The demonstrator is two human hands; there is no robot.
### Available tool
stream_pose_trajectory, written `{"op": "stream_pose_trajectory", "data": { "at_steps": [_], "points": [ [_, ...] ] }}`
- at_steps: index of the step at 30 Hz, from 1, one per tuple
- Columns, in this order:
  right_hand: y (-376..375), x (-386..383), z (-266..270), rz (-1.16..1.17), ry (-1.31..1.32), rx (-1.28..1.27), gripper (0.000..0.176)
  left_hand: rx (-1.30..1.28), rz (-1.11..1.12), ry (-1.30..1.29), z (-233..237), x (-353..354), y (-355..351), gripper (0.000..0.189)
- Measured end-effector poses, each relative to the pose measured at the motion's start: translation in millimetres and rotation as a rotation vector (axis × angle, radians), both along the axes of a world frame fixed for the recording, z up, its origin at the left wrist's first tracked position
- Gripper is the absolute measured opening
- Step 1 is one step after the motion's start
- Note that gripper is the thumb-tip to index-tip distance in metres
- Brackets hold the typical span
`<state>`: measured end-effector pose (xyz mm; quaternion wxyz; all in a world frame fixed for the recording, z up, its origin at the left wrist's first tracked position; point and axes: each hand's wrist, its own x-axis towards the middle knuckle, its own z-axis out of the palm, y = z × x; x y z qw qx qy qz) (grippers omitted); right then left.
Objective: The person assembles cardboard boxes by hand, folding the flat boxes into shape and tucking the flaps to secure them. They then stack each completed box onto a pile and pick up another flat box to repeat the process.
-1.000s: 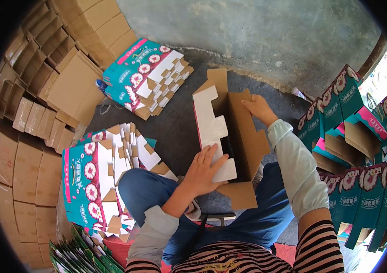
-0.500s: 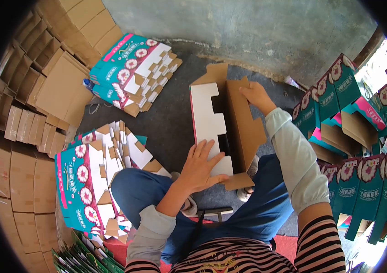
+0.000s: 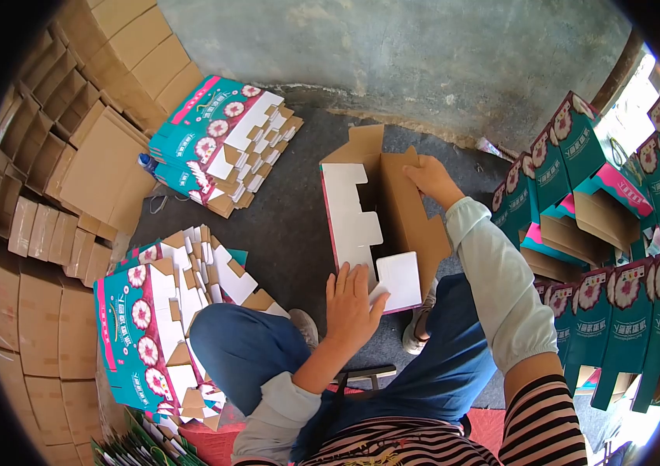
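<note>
A cardboard carton [image 3: 407, 210] stands between my knees, brown inside, with a notched white flap [image 3: 349, 213] along its left side. My right hand [image 3: 432, 180] grips the far part of its right wall, thumb and fingers on either side of the edge. My left hand [image 3: 353, 307] lies with fingers stretched on the near end of the notched flap. Its thumb touches a small white end flap [image 3: 398, 279], which is folded over the near end of the opening. The far brown end flap [image 3: 365, 144] stands outward.
Stacks of flat teal printed cartons lie at the far left [image 3: 198, 140] and near left [image 3: 124, 334]. Brown boxes [image 3: 38, 311] pile up along the left side. Finished-looking teal cartons [image 3: 602, 326] crowd the right. A grey wall [image 3: 407, 62] rises behind the dark floor [image 3: 283, 202].
The near end flap has folded up and inward, now showing its white face. My left hand has shifted slightly down and right. My right hand keeps its grip on the right wall.
</note>
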<state>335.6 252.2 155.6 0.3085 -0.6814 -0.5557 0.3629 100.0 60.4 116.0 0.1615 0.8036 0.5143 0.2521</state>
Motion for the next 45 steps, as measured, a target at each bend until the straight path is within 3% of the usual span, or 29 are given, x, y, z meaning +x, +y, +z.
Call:
{"op": "stream_pose_trajectory", "data": {
  "at_steps": [5,8,11,18,23,26,29,31,35,41,45],
  "points": [
    [-1,2,1,0.007,-0.047,0.002,0.031,0.319,-0.031,0.284,7,34,-9,0.055],
    [-3,4,1,0.021,-0.116,0.022,0.031,0.138,-0.183,0.168,-17,49,-14,0.053],
    [-2,3,-2,-0.002,-0.106,0.015,0.032,-0.004,-0.118,0.132,8,61,-22,0.063],
    [-13,11,10,0.097,0.27,-0.035,0.033,0.028,0.021,0.293,-3,74,-26,0.071],
    [-30,35,37,0.145,0.336,-0.272,0.038,0.082,-0.06,0.251,2,4,-20,0.061],
    [-31,56,29,0.076,-0.094,-0.183,0.049,0.067,-0.112,0.232,-8,-36,-20,0.057],
    [-27,71,-1,0.23,-0.11,0.053,0.064,0.018,-0.145,0.175,-5,-50,-22,0.056],
    [-41,46,30,0.272,-0.014,0.0,0.067,-0.001,-0.149,0.151,-2,-50,-22,0.056],
    [-24,23,22,0.504,-0.073,-0.196,0.081,0.028,-0.086,0.114,0,-45,-19,0.051],
    [-18,26,23,0.386,-0.037,-0.304,0.092,0.047,0.105,-0.012,-3,-27,-17,0.048],
    [-12,36,9,0.422,-0.003,-0.232,0.083,-0.171,0.322,-0.167,4,-18,-13,0.051]
  ]
}}
